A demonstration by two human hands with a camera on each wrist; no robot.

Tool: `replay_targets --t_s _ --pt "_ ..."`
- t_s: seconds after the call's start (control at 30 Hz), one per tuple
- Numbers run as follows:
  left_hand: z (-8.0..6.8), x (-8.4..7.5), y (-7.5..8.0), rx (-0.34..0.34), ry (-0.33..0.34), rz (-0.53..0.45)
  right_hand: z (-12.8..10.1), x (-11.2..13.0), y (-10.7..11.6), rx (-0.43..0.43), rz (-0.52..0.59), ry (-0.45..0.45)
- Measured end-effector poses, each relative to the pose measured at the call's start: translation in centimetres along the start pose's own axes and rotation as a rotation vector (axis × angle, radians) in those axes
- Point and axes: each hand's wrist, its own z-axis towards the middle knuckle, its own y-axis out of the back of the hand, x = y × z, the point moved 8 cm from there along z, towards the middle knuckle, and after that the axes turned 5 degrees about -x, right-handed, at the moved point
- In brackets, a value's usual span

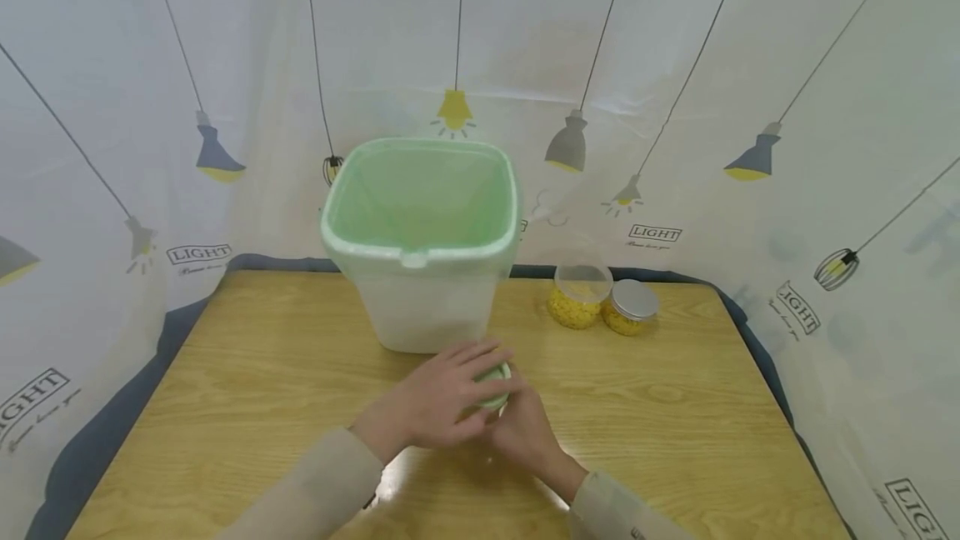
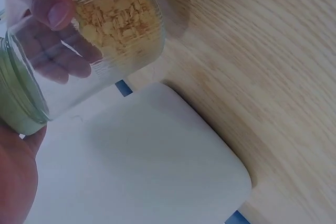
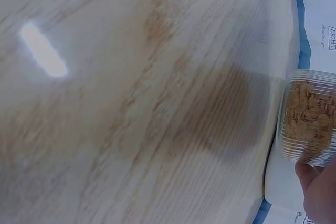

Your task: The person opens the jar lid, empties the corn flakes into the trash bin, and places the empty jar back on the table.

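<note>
A ribbed glass jar [image 2: 123, 24] with a green lid [image 1: 492, 386] is partly filled with yellow flakes. My right hand [image 1: 525, 427] grips the jar's side; its thumb and fingers wrap the glass in the left wrist view. Over the lid lies my left hand [image 1: 442, 398], its fingers curved around the lid's edge. The jar is held above the table [image 1: 637, 440], in front of a white bin [image 1: 427, 307] with a pale green rim. In the right wrist view, the flake-filled end of the jar shows at the right edge.
At the back right stand two small jars with yellow contents: one with a clear top [image 1: 581, 294], the other with a silver lid [image 1: 632, 307]. A white curtain [image 1: 675, 65] printed with lamps encloses the table's back and sides.
</note>
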Motion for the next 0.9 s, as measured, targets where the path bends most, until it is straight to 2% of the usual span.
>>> replay_targets --t_s 0.13,0.33,0.57,0.9 --pt "0.0 0.1 -0.1 -0.028 0.041 0.030 0.0 0.1 0.2 -0.017 -0.010 0.008" --pt "-0.1 0.3 0.2 -0.075 0.135 0.055 -0.2 0.3 0.5 -0.038 -0.107 0.054" --pt "-0.1 0.8 0.2 -0.078 0.251 0.022 -0.3 0.2 0.2 -0.002 -0.114 0.017" --pt "-0.2 1.2 0.2 -0.092 0.298 0.017 -0.3 0.0 -0.3 0.036 -0.077 -0.005"
